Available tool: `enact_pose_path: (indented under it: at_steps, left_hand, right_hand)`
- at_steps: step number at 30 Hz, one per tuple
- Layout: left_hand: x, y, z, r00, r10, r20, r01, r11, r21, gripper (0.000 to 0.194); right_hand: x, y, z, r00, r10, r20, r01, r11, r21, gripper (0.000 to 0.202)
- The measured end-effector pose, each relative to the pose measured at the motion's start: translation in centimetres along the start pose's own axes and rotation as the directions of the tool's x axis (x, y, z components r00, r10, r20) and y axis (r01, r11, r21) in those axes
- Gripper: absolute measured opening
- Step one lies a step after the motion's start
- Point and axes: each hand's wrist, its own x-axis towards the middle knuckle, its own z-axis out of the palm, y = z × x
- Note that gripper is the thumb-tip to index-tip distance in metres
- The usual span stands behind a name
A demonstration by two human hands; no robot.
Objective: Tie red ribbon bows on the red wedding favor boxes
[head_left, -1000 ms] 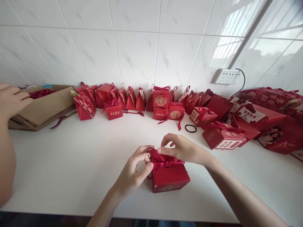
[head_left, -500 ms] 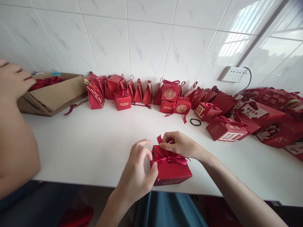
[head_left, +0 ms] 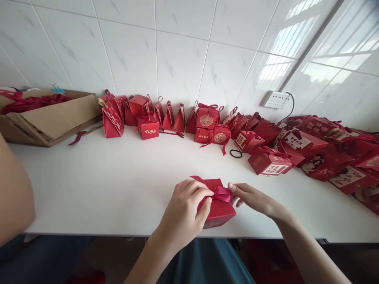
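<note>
A red gift box [head_left: 221, 215] sits near the table's front edge, with a crimson ribbon bow [head_left: 222, 194] across its top. My left hand [head_left: 186, 207] lies over the box's left side, its thumb and fingertips closed on the left part of the bow and hiding it. At the right, my right hand [head_left: 251, 197] has its thumb and forefinger closed at the end of the bow's right loop. One ribbon tail sticks out behind the left hand's fingers.
Finished red boxes [head_left: 207, 118] line the tiled wall, with more piled at right [head_left: 322, 157]. A cardboard box [head_left: 59, 118] of ribbons stands at left, near another person's arm [head_left: 14, 193]. A black hair tie [head_left: 236, 154] lies on the white table [head_left: 118, 189].
My left hand has moved from the box's left edge onto the bow. My right hand has shifted from behind the bow to its right loop. The other person's hand has left the view.
</note>
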Motion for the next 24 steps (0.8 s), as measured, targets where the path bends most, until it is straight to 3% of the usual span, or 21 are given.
enact_pose_path:
  at_steps: [3, 6, 12, 19, 24]
  left_hand:
    - [0.1, -0.2, 0.5, 1.0, -0.015, -0.006, 0.015, 1.0, 0.002, 0.021]
    - [0.1, -0.3, 0.6, 1.0, -0.023, 0.005, 0.023, 1.0, -0.011, 0.02]
    - [0.1, -0.2, 0.2, 0.998, -0.027, 0.053, 0.027, 1.0, -0.006, 0.022]
    - [0.2, -0.5, 0.2, 0.995, -0.061, 0.077, 0.056, 0.996, 0.063, 0.029]
    - [0.5, -0.6, 0.1, 0.995, -0.059, 0.082, 0.053, 0.996, 0.077, 0.032]
  right_hand:
    - [-0.2, 0.2, 0.7, 0.998, -0.042, 0.055, 0.031, 0.979, 0.201, 0.053]
    - [0.2, 0.1, 0.6, 0.995, -0.099, -0.023, 0.102, 0.954, 0.281, 0.045]
    - [2.3, -1.8, -0.3, 0.962, -0.173, -0.212, 0.204, 0.97, 0.135, 0.044]
    - [5.3, -3.6, -0.4, 0.973, -0.173, -0.153, 0.171, 0.985, -0.028, 0.035]
    - [2.0, -2.5, 0.3, 0.889, -0.129, -0.439, 0.083, 0.989, -0.123, 0.042]
